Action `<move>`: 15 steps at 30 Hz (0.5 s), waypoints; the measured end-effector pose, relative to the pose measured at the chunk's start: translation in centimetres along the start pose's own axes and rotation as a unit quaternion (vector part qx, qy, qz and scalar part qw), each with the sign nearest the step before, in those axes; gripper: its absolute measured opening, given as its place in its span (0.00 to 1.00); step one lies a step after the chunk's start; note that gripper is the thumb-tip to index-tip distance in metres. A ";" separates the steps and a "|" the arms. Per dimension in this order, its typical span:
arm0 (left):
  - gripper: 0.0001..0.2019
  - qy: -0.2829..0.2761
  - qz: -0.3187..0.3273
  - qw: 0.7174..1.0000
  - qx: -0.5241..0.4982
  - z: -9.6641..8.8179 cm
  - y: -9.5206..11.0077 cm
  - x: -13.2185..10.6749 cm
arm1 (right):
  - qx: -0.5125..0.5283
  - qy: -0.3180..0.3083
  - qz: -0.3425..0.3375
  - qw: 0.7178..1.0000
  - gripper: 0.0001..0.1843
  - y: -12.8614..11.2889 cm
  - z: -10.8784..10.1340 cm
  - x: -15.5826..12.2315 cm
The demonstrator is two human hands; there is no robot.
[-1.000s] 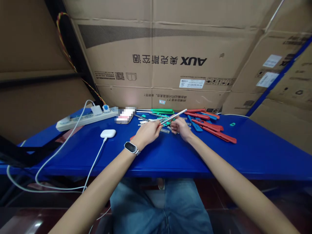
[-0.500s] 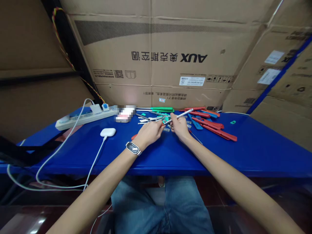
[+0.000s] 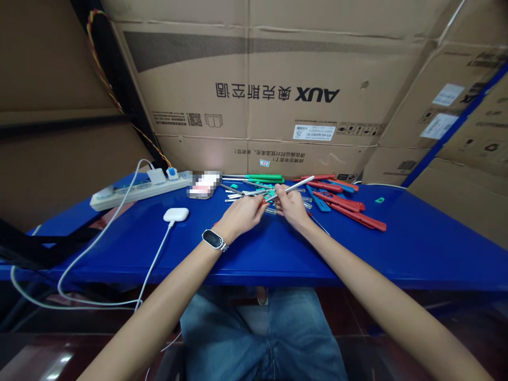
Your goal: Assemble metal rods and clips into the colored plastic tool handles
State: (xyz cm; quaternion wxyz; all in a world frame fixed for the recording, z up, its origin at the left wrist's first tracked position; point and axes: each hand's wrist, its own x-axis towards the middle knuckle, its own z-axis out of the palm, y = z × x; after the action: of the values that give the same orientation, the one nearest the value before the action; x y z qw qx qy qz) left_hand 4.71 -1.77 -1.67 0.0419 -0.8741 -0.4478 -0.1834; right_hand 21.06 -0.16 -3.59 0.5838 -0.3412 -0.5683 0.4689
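Observation:
My left hand [image 3: 243, 214] is closed around an orange plastic handle [image 3: 262, 201]; only small parts of it show, at the fingertips and by the wrist. With thumb and fingers my right hand [image 3: 291, 207] pinches a long silver metal strip [image 3: 300, 183], slanting up to the right. The strip's lower end meets the orange handle between the hands; how they join is hidden. Under and behind both hands lie several loose metal strips [image 3: 234, 196] and small green plastic pieces [image 3: 260, 186]. A thin red-handled tool [image 3: 318, 222] lies by my right wrist.
Several red handles [image 3: 349, 203] and blue handles [image 3: 319, 202] lie to the right. Green-handled tools [image 3: 265, 178] rest at the back, near a phone-like item [image 3: 204, 186]. A white earbud case [image 3: 175, 215], its cable and a power strip [image 3: 138, 191] are left. Cardboard [image 3: 254, 121] walls the back.
My left wrist has turned slightly and shifted a little left and down, covering more of the orange handle. My right hand and the metal strip stay almost in place.

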 end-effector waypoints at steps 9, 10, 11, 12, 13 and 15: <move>0.13 0.002 0.012 1.000 -0.017 -0.1 -0.1 -0.1 | -0.106 -0.011 -0.097 0.990 0.27 0.4 -0.8 0.2; 0.13 0.000 0.014 1.000 -0.016 -0.1 -0.2 -0.1 | -0.109 -0.012 -0.100 0.989 0.27 0.4 -0.7 0.2; 0.13 -0.003 0.015 1.000 -0.014 -0.1 -0.1 -0.1 | -0.112 -0.010 -0.100 0.989 0.27 0.4 -0.6 0.2; 0.13 -0.006 0.014 1.000 -0.009 0.0 -0.1 -0.1 | -0.115 -0.007 -0.098 0.988 0.27 0.4 -0.5 0.2; 0.13 -0.011 0.012 1.000 -0.002 0.0 0.0 0.0 | -0.119 -0.002 -0.094 0.988 0.27 0.5 -0.4 0.2; 0.14 -0.022 0.008 1.000 0.017 0.1 0.1 0.0 | -0.126 0.012 -0.080 0.989 0.28 0.6 -0.2 0.1</move>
State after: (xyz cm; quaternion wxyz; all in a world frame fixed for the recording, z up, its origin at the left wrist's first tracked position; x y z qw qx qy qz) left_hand 4.83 -1.85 -1.73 0.0481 -0.8805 -0.4449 -0.1566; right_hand 21.17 0.17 -4.15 0.5785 -0.3717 -0.6410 0.3410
